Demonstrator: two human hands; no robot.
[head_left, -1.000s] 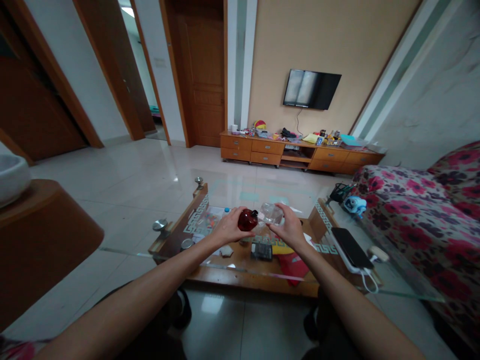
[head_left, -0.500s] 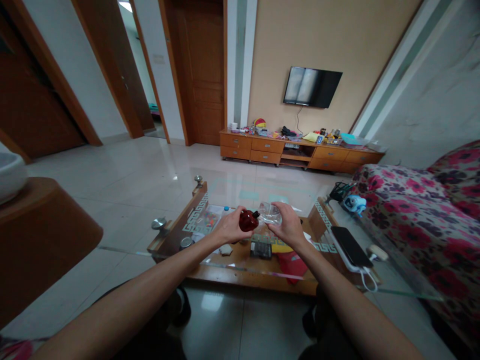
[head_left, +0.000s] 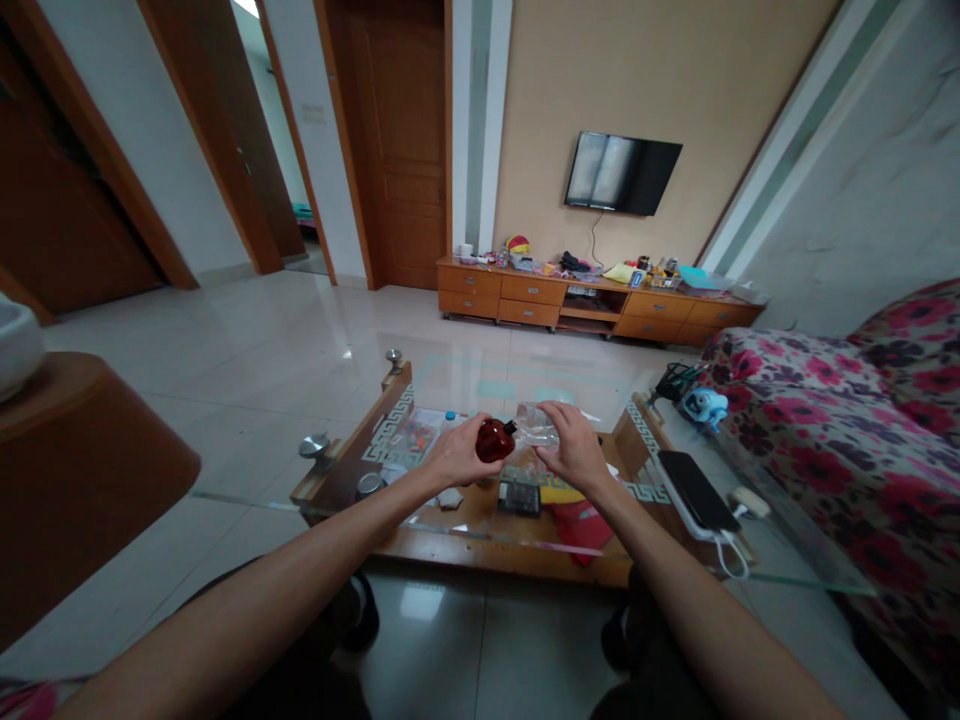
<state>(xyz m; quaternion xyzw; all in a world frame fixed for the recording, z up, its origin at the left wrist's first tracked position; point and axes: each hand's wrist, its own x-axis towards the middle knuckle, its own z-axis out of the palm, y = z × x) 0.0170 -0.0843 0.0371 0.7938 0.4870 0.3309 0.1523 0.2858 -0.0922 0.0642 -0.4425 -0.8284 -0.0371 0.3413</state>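
A glass surface stretches under both arms, a flowered sofa to its right. Above the surface, the left hand has its grip closed around a dark red bottle; the right hand grips a clear bottle touching the red bottle's neck.

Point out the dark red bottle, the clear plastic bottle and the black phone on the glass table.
dark red bottle [head_left: 493, 441], head view, on its round body.
clear plastic bottle [head_left: 537, 426], head view, on its transparent side.
black phone [head_left: 698, 490], head view, on its screen.

glossy red bottle, clear glass tabletop
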